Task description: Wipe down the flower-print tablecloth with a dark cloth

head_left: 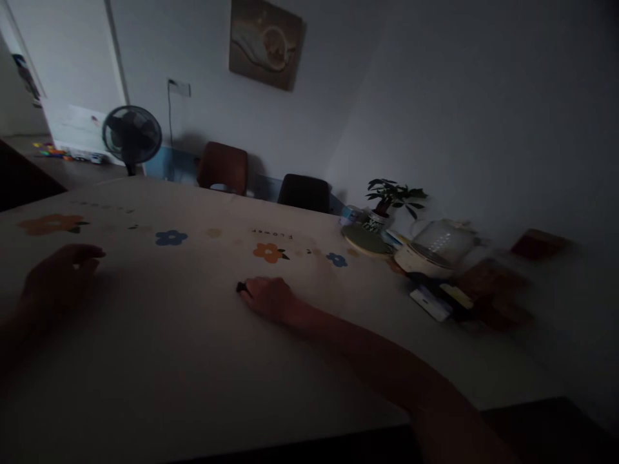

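My right hand (271, 298) rests low over the pale flower-printed tablecloth (193, 361), its fingers closed on a small black object (240, 287). Only one end of that object sticks out past the fingertips, so its kind does not show. Over at the left side, my left hand (65, 274) hovers over or lies on the cloth with fingers loosely curved and a gap beside the thumb; nothing shows in it. An orange printed flower (269, 252) is just beyond my right hand, and a blue one (171, 238) lies between the two hands.
Along the right side stand a potted plant (382, 216), a round green mat (366, 240), a white pot with a glass lid (423, 258) and a white phone-like item (430, 304). Behind the table are a brown chair (222, 167), a dark chair (304, 192) and a fan (131, 134).
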`<state>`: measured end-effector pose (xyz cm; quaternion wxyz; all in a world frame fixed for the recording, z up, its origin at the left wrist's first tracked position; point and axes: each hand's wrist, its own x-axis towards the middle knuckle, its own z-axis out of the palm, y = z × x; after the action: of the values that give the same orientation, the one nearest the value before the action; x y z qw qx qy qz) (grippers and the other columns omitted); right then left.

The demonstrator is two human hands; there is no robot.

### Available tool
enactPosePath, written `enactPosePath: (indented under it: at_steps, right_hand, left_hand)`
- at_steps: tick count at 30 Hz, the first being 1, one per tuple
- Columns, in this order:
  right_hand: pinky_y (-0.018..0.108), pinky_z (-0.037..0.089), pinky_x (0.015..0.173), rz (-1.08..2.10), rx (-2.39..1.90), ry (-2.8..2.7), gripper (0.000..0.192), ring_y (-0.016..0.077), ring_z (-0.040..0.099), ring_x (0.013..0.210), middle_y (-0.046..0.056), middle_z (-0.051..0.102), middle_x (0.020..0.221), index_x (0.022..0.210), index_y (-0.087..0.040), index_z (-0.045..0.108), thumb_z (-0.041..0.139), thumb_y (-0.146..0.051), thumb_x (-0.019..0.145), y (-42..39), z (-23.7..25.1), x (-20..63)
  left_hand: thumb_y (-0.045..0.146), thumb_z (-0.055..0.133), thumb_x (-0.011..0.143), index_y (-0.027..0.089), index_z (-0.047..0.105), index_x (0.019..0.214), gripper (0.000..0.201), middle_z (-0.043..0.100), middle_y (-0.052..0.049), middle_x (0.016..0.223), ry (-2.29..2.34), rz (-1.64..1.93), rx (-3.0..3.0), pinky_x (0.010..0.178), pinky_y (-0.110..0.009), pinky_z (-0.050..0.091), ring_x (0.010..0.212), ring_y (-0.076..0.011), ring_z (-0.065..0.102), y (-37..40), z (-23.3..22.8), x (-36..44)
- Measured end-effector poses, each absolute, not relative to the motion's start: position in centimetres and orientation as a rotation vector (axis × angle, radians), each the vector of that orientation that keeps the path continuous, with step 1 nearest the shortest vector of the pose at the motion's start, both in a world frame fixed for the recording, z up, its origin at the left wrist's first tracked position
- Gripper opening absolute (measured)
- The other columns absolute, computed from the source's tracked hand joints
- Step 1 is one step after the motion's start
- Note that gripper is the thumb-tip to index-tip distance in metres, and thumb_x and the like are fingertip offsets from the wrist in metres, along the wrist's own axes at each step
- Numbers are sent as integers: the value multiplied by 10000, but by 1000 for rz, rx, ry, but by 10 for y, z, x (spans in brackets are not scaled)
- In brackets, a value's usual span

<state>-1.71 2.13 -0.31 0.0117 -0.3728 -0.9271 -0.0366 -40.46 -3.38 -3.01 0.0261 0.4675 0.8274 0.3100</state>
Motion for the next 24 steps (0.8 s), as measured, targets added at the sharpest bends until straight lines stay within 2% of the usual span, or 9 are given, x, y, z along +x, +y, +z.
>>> enactPosePath:
  at_steps: [2,4,6,7,9,12,15,18,24]
  right_hand:
    - [350,476,835,-86,-1105,-2835,347,240,617,1052,126,664,1171,1148,-155,615,434,-414,1005,37,-8,-51]
    - [410,439,975,-31,-1052,-2746,491,276,504,1253,161,528,1400,1339,-145,507,492,-469,971,53,-15,-76]
    - [471,367,1073,73,-932,-2734,639,289,359,1390,136,360,1555,1480,-185,360,508,-513,953,67,-21,-91]
    - [494,343,1091,125,-856,-2773,633,286,317,1418,103,329,1580,1500,-227,337,491,-521,960,73,-23,-95]
    - [503,341,1082,185,-728,-2864,490,268,355,1395,51,406,1541,1436,-289,438,448,-492,990,82,-25,-100]
    - [435,392,1004,101,-749,-2867,344,240,492,1250,65,571,1363,1225,-251,612,445,-455,1003,92,-23,-109]
    - [357,442,895,-29,-871,-2861,382,234,552,1149,103,639,1221,1118,-204,657,425,-483,1001,103,-18,-132]
    - [336,468,822,-33,-911,-2896,426,241,617,1051,123,691,1126,1041,-181,695,389,-475,1002,120,-14,-168]
    - [320,477,810,77,-938,-2909,367,236,672,983,102,735,1085,994,-195,745,438,-393,967,158,-15,-241]
  left_hand:
    - [419,355,839,192,590,1099,418,651,-110,1193,2505,950,1358,904,-427,496,1018,-289,630,-39,-17,-392]
    - [392,362,836,179,584,1114,414,641,-122,1209,2495,953,1315,929,-431,482,1040,-293,619,-41,-9,-384]
    - [363,379,830,181,590,1103,390,641,-112,1211,2504,966,1304,958,-427,465,1061,-287,606,-41,-7,-381]
    - [354,386,829,185,590,1101,380,643,-104,1205,2501,978,1298,963,-422,462,1062,-284,603,-40,-7,-380]
    - [342,397,831,192,586,1108,368,646,-90,1202,2484,995,1278,963,-414,460,1061,-279,600,-38,-7,-378]
    - [323,402,838,199,584,1116,354,643,-75,1215,2455,993,1242,967,-402,455,1062,-273,601,-37,-6,-375]
    - [307,408,836,203,594,1086,329,649,-69,1199,2452,995,1213,959,-386,452,1050,-260,608,-35,-6,-373]
    - [324,418,829,224,600,1063,313,656,-53,1176,2456,1005,1184,939,-375,456,1029,-250,614,-33,-9,-373]
    - [384,415,792,270,603,1015,314,668,-13,1143,2408,1036,1148,899,-349,458,1051,-236,615,-31,-12,-368]
